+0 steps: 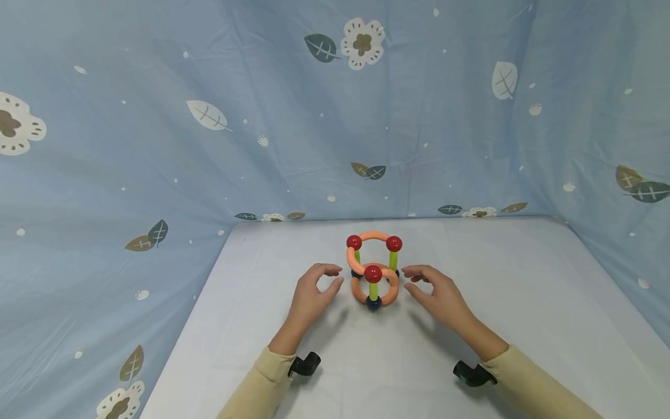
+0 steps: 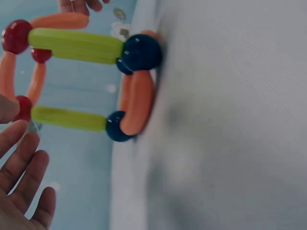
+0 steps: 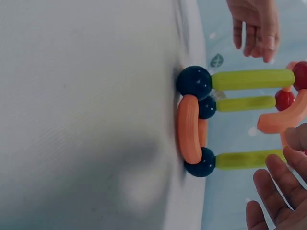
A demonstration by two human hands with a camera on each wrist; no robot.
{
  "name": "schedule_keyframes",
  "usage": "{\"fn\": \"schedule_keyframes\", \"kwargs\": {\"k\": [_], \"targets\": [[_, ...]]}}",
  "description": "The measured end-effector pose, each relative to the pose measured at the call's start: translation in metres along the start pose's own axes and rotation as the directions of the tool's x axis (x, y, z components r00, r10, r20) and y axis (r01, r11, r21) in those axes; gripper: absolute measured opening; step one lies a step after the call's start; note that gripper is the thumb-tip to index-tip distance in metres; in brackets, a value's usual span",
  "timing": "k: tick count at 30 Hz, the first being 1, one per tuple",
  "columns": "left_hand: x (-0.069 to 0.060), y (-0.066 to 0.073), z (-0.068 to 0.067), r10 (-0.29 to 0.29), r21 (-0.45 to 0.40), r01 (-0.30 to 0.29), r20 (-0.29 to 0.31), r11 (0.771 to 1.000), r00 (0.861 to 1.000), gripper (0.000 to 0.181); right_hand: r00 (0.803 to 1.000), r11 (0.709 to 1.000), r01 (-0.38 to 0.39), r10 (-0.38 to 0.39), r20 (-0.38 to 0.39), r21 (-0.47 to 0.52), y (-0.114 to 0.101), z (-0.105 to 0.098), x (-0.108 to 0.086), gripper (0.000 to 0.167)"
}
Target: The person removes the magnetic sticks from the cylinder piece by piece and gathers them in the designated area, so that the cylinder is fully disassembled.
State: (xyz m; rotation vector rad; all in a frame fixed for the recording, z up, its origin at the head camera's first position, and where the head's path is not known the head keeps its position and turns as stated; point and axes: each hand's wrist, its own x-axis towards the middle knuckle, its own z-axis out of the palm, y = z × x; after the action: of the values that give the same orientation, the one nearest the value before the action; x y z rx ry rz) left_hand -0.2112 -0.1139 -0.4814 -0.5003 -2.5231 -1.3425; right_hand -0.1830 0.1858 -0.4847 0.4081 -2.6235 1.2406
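A magnetic stick-and-ball construction stands upright on the table between my two hands. Navy balls (image 1: 374, 303) and curved orange sticks (image 3: 190, 129) form its base, with straight green sticks (image 2: 76, 45) rising to red balls (image 1: 373, 274). More curved orange sticks (image 1: 374, 235) join the red balls; one of them, at the front ball, has a loose end in both wrist views. My left hand (image 1: 312, 294) is just left of the construction, fingers loosely bent and nothing held. Opposite it, my right hand (image 1: 441, 295) hovers at the right side with thumb and fingers apart, also holding nothing.
The pieces stand on a white-covered table (image 1: 262, 326). Behind and at the sides hangs a blue curtain (image 1: 293, 145) printed with leaves and flowers. A black camera mount (image 1: 306, 365) is strapped to the left wrist, another mount (image 1: 473, 374) to the right.
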Motion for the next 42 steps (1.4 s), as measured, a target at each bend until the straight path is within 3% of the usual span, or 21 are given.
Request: {"fn": "schedule_keyframes", "kwargs": {"k": [8,14,20,28,31,37,42], "targets": [[0.004,0.016,-0.001,0.092,-0.018,-0.094,-0.068,0.995,0.993,0.033,0.999,0.997,0.051,-0.049,-0.021,0.053,-0.013,0.002,0.005,0.036],[0.007,0.030,0.003,0.181,-0.036,-0.182,-0.047,0.983,0.982,0.043,0.994,0.991,0.103,-0.100,-0.034,0.080,-0.021,0.007,0.009,0.035],[0.012,0.039,0.008,0.282,-0.018,-0.282,0.017,0.959,0.959,0.049,0.992,0.984,0.126,-0.123,-0.028,0.126,-0.025,0.013,0.012,0.038],[0.018,0.043,0.019,0.397,0.080,-0.402,0.064,0.912,0.915,0.044,0.983,0.970,0.181,-0.174,-0.054,0.163,-0.024,0.020,0.013,0.035],[0.018,0.044,0.021,0.414,0.093,-0.419,0.073,0.903,0.908,0.039,0.984,0.970,0.176,-0.170,-0.051,0.168,-0.025,0.021,0.014,0.033],[0.018,0.045,0.022,0.397,0.104,-0.404,0.089,0.909,0.914,0.033,0.988,0.974,0.154,-0.150,-0.041,0.164,-0.026,0.023,0.014,0.032],[0.019,0.045,0.022,0.402,0.097,-0.410,0.091,0.907,0.911,0.033,0.985,0.970,0.170,-0.167,-0.034,0.172,-0.025,0.023,0.012,0.035]]}}
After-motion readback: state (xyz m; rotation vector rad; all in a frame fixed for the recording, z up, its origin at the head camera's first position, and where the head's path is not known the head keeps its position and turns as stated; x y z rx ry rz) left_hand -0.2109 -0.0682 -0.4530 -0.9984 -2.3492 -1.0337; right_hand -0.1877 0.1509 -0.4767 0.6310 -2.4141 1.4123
